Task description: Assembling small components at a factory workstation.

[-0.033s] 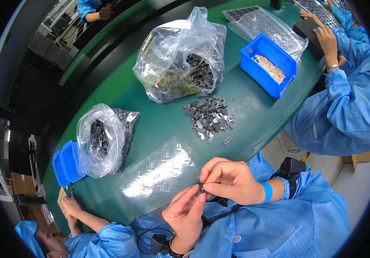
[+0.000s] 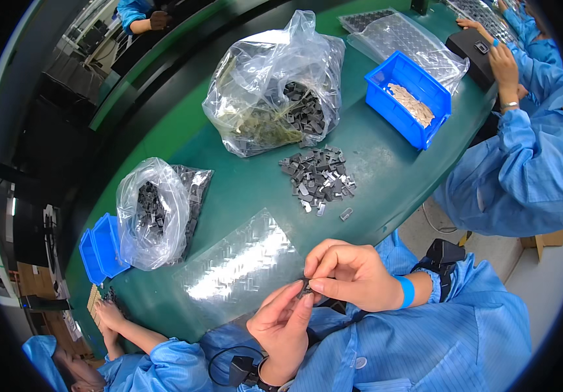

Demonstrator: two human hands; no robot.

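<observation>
Brightly lit; white glare on clear plastic sheet [image 2: 242, 264]; edges bent, corners black.

Right hand [image 2: 352, 277] just left of the blue wristband [image 2: 408, 292], fingertips pinched, left hand [image 2: 283, 332] farther left of the wristband, thumb and forefinger nearly together

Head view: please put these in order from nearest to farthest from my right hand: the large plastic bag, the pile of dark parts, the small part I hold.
1. Small part: at the right hand's fingertips.
2. Pile of dark parts: beyond the hand, on the table.
3. Large plastic bag: behind the pile, leftward.
</observation>
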